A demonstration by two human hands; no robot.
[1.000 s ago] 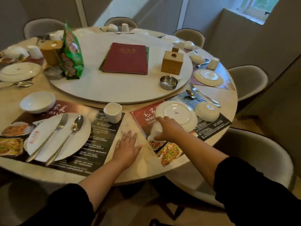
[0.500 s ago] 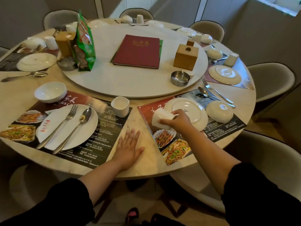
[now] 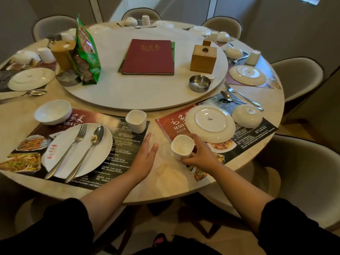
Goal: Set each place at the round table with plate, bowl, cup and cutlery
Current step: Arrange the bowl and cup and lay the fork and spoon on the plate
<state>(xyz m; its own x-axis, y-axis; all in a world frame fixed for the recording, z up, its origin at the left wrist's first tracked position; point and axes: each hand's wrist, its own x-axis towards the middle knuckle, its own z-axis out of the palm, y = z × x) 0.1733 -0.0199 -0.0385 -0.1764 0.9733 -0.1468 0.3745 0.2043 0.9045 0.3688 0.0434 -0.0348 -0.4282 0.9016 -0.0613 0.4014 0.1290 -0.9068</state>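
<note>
My right hand (image 3: 200, 155) grips a white cup (image 3: 182, 147), mouth up, at the near left corner of the right placemat (image 3: 257, 133). On that mat an upside-down plate (image 3: 209, 124) and an upside-down bowl (image 3: 246, 115) rest, with a fork and spoon (image 3: 239, 98) beyond them. My left hand (image 3: 145, 159) lies flat and open on the table between the two mats. The left setting has a plate (image 3: 60, 155) carrying a fork (image 3: 70, 148) and spoon (image 3: 88, 150), an upright bowl (image 3: 53, 112) and an upright cup (image 3: 136, 120).
A white turntable (image 3: 143, 92) in the middle carries a red menu book (image 3: 149, 57), a wooden box (image 3: 203, 58), a steel ashtray (image 3: 199, 83) and a green snack bag (image 3: 88, 52). Further place settings ring the far edge. Padded chairs (image 3: 298, 76) surround the table.
My right hand has lifted the cup off the right placemat, turned it from mouth down to mouth up, and brought it nearer the table's edge. The left hand stayed flat.
</note>
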